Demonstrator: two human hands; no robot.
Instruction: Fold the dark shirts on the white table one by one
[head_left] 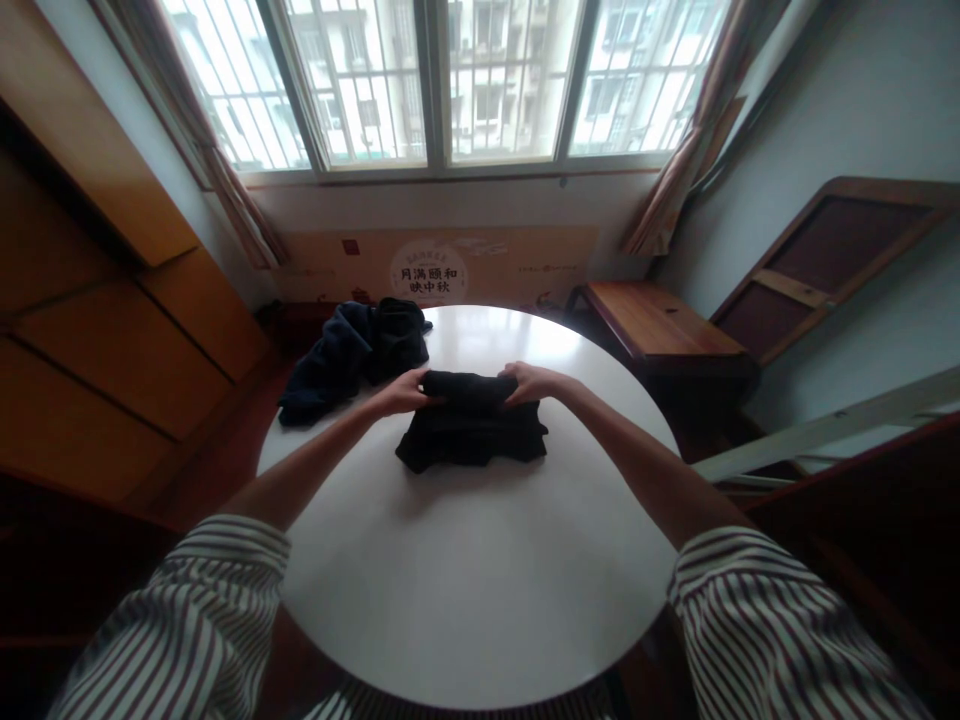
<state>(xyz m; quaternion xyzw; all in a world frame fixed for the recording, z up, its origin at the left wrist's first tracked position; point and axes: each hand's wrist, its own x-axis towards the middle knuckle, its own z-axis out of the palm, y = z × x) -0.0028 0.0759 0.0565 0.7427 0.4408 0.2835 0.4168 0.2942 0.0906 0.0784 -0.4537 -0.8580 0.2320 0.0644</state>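
Observation:
A black garment lies in front of me on a round white table, its far part folded or rolled into a thick band. My left hand grips the left end of that band, thumb toward me. At the right end my right hand is closed on the cloth in the same way. The near part of the garment spreads flat toward me with an uneven lower edge. What kind of garment it is, I cannot make out.
Crumpled dark blue and black clothes are heaped on the table's far left, partly over its edge. A wooden side table stands beyond on the right. Wooden cabinets line the left, and a long printed box lies below the window.

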